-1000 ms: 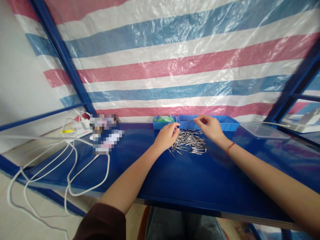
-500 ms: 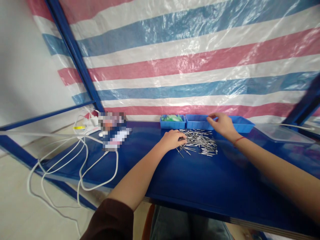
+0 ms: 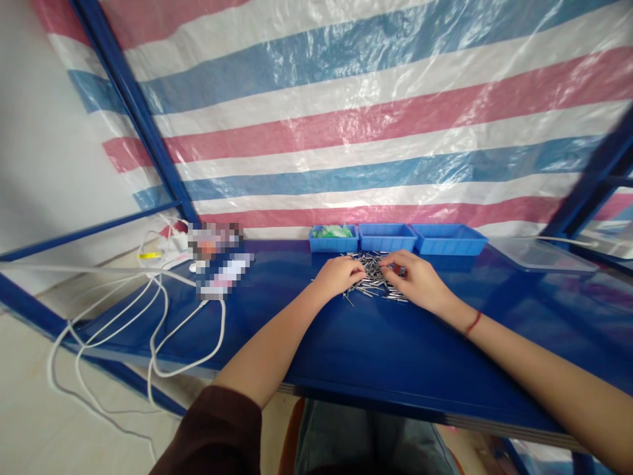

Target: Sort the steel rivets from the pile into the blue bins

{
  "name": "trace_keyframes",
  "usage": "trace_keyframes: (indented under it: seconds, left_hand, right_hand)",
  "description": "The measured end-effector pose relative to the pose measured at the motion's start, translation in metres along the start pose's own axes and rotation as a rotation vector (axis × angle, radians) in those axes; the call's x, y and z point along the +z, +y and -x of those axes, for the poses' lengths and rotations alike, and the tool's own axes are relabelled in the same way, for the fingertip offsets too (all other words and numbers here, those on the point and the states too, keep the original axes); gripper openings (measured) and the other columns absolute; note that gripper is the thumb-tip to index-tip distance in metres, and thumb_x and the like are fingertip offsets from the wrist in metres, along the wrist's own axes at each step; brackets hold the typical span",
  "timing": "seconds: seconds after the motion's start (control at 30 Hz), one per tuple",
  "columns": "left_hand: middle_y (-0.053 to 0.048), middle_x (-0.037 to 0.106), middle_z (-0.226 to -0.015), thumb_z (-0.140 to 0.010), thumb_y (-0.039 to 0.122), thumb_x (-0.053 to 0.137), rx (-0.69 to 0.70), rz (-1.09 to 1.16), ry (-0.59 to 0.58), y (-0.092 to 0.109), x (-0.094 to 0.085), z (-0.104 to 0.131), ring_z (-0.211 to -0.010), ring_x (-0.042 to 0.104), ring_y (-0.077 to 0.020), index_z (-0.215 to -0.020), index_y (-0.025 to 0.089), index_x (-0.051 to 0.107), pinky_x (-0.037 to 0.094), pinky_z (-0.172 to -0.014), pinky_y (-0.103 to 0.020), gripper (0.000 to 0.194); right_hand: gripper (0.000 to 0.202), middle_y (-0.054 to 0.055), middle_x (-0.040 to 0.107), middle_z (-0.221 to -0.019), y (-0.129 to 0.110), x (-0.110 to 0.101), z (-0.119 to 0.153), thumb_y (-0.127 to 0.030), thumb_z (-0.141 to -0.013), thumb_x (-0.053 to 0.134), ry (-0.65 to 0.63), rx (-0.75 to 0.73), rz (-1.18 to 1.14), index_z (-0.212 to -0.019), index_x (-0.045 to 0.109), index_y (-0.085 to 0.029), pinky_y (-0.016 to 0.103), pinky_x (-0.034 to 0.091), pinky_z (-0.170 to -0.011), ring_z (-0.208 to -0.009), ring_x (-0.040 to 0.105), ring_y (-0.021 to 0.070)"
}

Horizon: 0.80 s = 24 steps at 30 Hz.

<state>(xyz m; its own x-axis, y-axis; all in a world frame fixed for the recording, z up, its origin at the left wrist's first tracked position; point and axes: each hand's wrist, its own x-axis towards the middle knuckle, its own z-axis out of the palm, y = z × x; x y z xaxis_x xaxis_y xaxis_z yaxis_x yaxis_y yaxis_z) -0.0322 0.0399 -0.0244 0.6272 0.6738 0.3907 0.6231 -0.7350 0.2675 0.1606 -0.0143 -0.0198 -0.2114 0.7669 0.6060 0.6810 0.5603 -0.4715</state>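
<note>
Leaning over the pins (image 3: 372,282), both hands meet the pile from opposite sides, presumably because its central spot on the table (image 3: 366,349) suits either reach. The left hand (image 3: 339,276) curls its fingers at the left edge; the right hand (image 3: 414,278) draws thumb and forefinger close together at the right. Whether either pinches a pin cannot be told. Three bins (image 3: 388,245) stand in a row just behind, probably to be within reach. The pins lie flat, many with long axes roughly left to right, others slanting across; which way their heads point is unclear.
</note>
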Motion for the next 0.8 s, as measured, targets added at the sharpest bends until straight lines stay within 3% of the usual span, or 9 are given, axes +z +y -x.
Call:
trace_keyframes:
  seconds: [0.17,0.27,0.37,0.53,0.8]
  left_hand:
    - [-0.005,0.066,-0.090,-0.085,0.024,0.053,-0.019,0.070,0.096,0.003,0.003,-0.003,-0.088,0.061,-0.0177,-0.091,0.020,0.070,0.045,-0.085,-0.029,0.018]
    - [-0.005,0.067,-0.093,-0.088,0.026,0.049,-0.035,0.192,0.233,0.015,0.003,-0.003,-0.091,0.060,-0.0170,-0.093,0.020,0.068,0.046,-0.086,-0.029,0.021]
    - [-0.004,0.069,-0.092,-0.086,0.028,0.052,-0.084,0.415,0.315,0.029,0.006,-0.004,-0.086,0.062,-0.0158,-0.092,0.019,0.067,0.048,-0.082,-0.028,0.018]
    - [-0.005,0.070,-0.091,-0.085,0.027,0.052,-0.165,0.723,0.300,0.040,0.020,-0.006,-0.082,0.064,-0.0149,-0.091,0.015,0.065,0.049,-0.079,-0.027,0.018]
    - [-0.007,0.069,-0.093,-0.084,0.025,0.054,-0.166,0.785,0.219,0.041,0.022,-0.006,-0.086,0.064,-0.0163,-0.092,0.014,0.065,0.049,-0.082,-0.030,0.018]
  right_hand:
    - [0.017,0.006,0.068,-0.085,0.001,0.000,0.003,-0.031,-0.080,0.052,-0.002,0.003,-0.036,-0.082,0.066,-0.021,0.033,0.049,-0.066,-0.073,0.061,0.0190]
    - [0.023,0.004,0.068,-0.079,0.002,0.004,0.003,-0.038,-0.079,0.056,0.016,0.108,-0.089,-0.090,0.066,-0.020,0.032,0.048,-0.064,-0.065,0.060,0.0178]
    - [0.032,0.005,0.068,-0.077,-0.001,0.006,0.002,-0.046,-0.076,0.060,0.049,0.246,-0.304,-0.092,0.064,-0.019,0.032,0.049,-0.064,-0.067,0.061,0.0177]
    - [0.044,0.005,0.067,-0.074,-0.011,0.003,0.001,-0.055,-0.065,0.069,0.116,0.393,-0.608,-0.086,0.066,-0.016,0.029,0.048,-0.060,-0.064,0.059,0.0159]
    - [0.039,0.004,0.069,-0.075,-0.017,-0.002,0.000,-0.049,-0.063,0.073,0.166,0.397,-0.671,-0.085,0.070,-0.017,0.029,0.047,-0.060,-0.063,0.058,0.0147]
